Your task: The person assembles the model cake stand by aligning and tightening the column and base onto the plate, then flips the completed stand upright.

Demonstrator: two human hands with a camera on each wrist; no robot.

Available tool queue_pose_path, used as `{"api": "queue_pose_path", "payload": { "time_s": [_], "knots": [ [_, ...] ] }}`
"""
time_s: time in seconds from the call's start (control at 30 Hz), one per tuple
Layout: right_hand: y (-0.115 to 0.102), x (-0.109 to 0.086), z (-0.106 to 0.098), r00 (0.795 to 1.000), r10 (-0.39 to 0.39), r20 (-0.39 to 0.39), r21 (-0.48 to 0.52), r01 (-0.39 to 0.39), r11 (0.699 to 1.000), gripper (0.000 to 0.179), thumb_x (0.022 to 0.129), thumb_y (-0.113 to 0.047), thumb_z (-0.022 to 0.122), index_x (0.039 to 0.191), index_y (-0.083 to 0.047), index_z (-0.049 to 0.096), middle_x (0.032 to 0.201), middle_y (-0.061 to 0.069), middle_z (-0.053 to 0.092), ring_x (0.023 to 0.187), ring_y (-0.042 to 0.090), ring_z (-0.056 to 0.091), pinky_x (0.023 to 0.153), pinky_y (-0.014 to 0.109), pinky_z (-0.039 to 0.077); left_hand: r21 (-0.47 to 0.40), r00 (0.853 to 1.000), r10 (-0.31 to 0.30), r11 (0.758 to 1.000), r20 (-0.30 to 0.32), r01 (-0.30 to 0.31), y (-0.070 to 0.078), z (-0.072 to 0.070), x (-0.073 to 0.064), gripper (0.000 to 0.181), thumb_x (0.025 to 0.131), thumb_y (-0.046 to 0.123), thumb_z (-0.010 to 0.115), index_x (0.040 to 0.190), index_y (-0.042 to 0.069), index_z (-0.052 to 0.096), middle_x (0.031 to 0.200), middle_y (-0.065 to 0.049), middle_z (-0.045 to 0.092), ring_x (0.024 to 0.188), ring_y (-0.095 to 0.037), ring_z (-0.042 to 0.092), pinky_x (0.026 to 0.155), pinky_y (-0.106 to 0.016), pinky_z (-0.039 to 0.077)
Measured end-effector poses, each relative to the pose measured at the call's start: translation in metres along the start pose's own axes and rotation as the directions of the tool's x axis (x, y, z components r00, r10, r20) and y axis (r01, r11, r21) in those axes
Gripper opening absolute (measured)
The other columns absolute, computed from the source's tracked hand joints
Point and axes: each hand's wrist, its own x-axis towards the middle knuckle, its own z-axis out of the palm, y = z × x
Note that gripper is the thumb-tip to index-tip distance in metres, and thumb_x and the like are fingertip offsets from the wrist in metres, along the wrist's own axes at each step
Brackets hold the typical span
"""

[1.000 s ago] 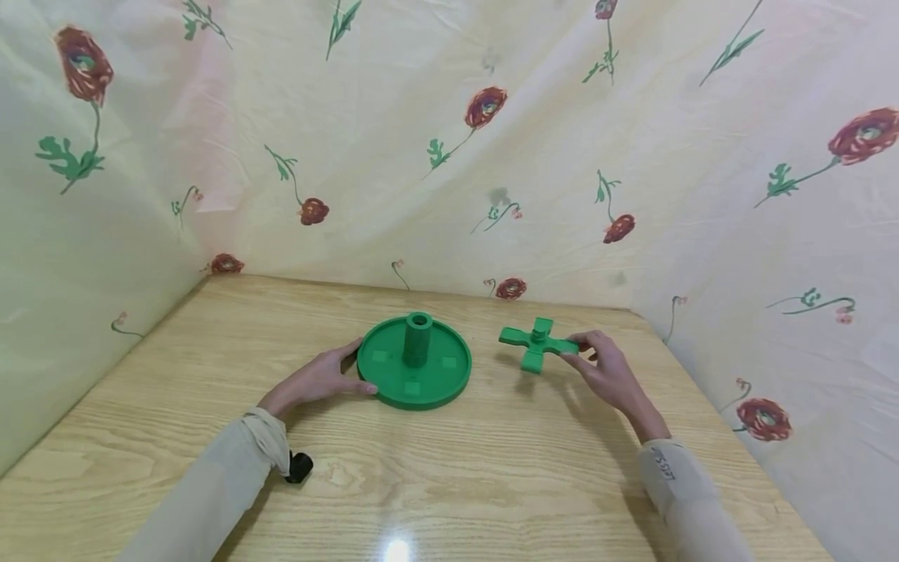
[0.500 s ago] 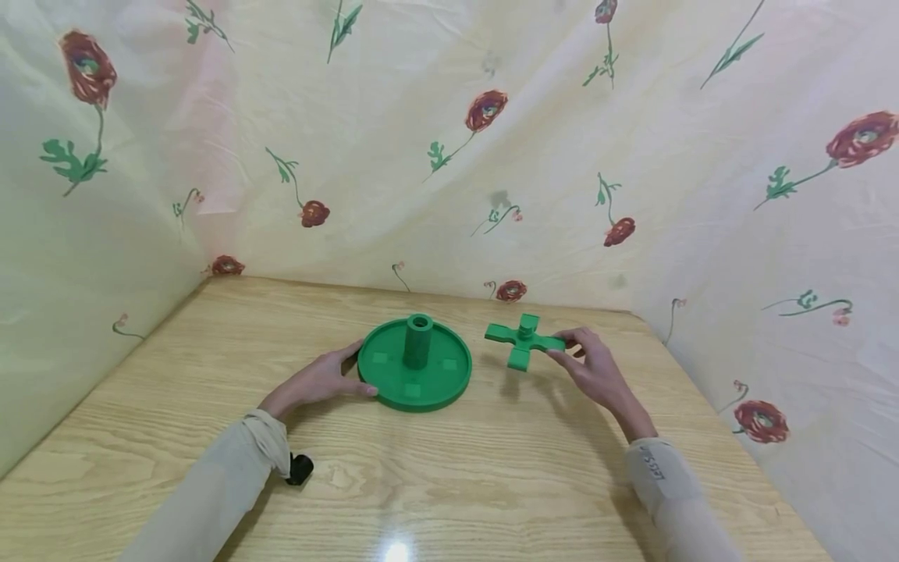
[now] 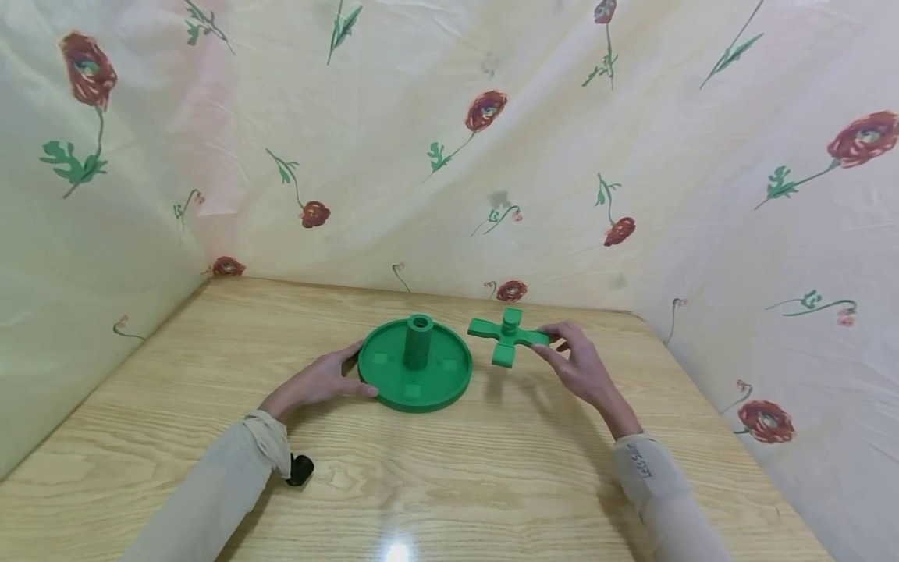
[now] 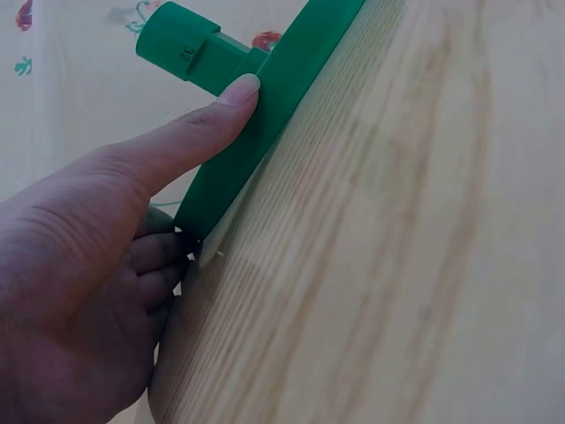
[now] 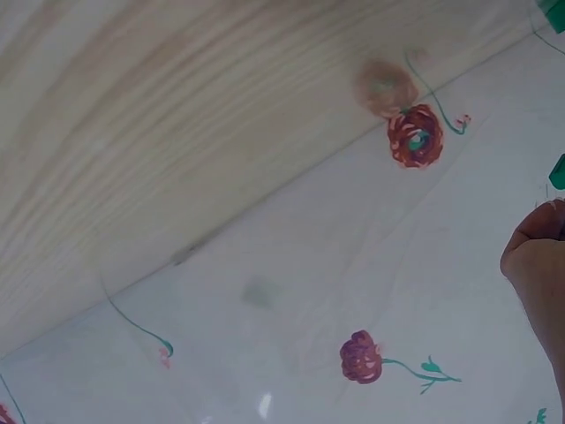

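Left hand point(image 3: 319, 384) grips left rim of green round base point(image 3: 434, 385); right hand point(image 3: 572, 363) pinches right end of green four-armed cross point(image 3: 509, 339), held above table point(image 3: 449, 484), just right of base, opposite end pointing left toward base's upright hollow post point(image 3: 417, 349).

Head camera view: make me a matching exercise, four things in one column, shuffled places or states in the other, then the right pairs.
Things
1. green round rimmed base
2. green cross-shaped piece
3. upright green hollow tube
4. cream flower-patterned sheet

Places or states
A. behind the wood-grain table
B. rises from the base's middle
C. held at its edge by the left hand
D. held raised by the right hand

Pairs: 1-C, 2-D, 3-B, 4-A
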Motion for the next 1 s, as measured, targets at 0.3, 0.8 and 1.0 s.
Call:
{"api": "queue_pose_path", "payload": {
  "time_s": [0.3, 0.8, 1.0],
  "knots": [
    [-0.011, 0.005, 0.006, 0.999, -0.031, -0.012, 0.024, 0.031, 0.999, 0.025, 0.096, 0.002, 0.071, 0.120, 0.008, 0.064, 0.109, 0.019, 0.062, 0.101, 0.032, 0.057, 0.084, 0.037, 0.050, 0.016, 1.000, -0.007, 1.000, -0.003, 0.008, 0.001, 0.000, -0.002, 0.109, 0.088, 0.041, 0.084, 0.163, -0.004, 0.018, 0.165, -0.026, 0.025, 0.152, -0.042, 0.022, 0.118, -0.059, 0.026],
    [-0.022, 0.014, 0.019, 1.000, -0.003, -0.002, 0.088, 0.003, 0.996, 0.025, 0.099, -0.001, 0.069, 0.122, 0.009, 0.065, 0.109, 0.018, 0.062, 0.101, 0.031, 0.058, 0.085, 0.039, 0.051, 0.019, 1.000, -0.007, 1.000, 0.001, 0.007, 0.000, 0.000, -0.001, 0.111, 0.087, 0.042, 0.084, 0.163, -0.004, 0.018, 0.165, -0.027, 0.025, 0.152, -0.043, 0.023, 0.117, -0.060, 0.028],
    [-0.033, 0.021, 0.024, 1.000, 0.002, -0.010, 0.145, 0.000, 0.989, 0.023, 0.101, -0.004, 0.067, 0.121, 0.009, 0.066, 0.108, 0.018, 0.063, 0.101, 0.028, 0.058, 0.086, 0.030, 0.049, 0.016, 1.000, 0.004, 1.000, 0.001, -0.004, 0.001, -0.001, -0.001, 0.110, 0.088, 0.041, 0.084, 0.163, -0.004, 0.018, 0.165, -0.027, 0.026, 0.151, -0.043, 0.024, 0.117, -0.061, 0.028]
  ]
}}
